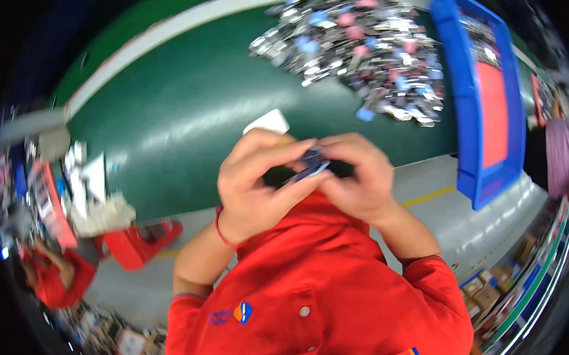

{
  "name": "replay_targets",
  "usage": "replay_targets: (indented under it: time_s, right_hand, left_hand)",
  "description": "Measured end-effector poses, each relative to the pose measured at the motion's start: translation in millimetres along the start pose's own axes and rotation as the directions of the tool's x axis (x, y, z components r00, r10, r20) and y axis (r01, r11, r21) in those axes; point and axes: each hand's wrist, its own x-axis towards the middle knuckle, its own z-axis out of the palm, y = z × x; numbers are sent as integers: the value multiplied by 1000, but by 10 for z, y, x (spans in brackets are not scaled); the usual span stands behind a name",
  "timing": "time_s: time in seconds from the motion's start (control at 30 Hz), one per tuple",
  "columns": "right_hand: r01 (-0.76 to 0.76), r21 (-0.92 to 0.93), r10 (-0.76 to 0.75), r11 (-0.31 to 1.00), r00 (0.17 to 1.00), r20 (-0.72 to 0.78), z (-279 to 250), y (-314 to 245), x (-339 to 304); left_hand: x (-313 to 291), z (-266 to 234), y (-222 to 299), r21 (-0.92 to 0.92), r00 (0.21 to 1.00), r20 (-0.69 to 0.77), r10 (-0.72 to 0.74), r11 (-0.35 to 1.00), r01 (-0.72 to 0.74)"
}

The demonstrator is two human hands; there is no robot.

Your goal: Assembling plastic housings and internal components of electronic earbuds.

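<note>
A white rectangular card point(268, 121) lies at centre frame on green. Brown cartons point(486, 289) stand lower right. More boxes point(125, 342) sit along the bottom left edge.

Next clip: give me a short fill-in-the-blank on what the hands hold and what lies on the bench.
1. Both hands, left hand and right hand, pinch a small dark part held ____ them.
2. The bench mat is ____ in colour.
3. The bin at the right is ____.
4. The pile of small parts lies to the ____ of the bin.

Missing words: between; green; blue; left
</note>
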Motion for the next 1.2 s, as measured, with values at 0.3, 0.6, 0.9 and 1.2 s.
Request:
replay_targets:
  time_s: [0.3, 0.6, 0.9, 1.2]
  right_hand:
    - [-156, -402, 117, 902, 986, -120, -1373, -525, 209]
    - [-666, -614, 683, 424, 680, -266, -3059, 890, 550]
    - [-414, -857, 663, 307, 739, -119, -3064, 904, 680]
    - [-61, -567, 283, 821, 907, 312, -565, 780, 2656]
  left_hand:
    - [-115, 226, -44, -87, 949, 229, -215, 967, 240]
    - [-142, 397, -56, 124, 922, 337, -191, 980, 158]
    - [-146, 319, -107, 153, 960, 277, -53, 988, 10]
    - [-215, 211, -126, 57, 974, 226, -3, 998, -10]
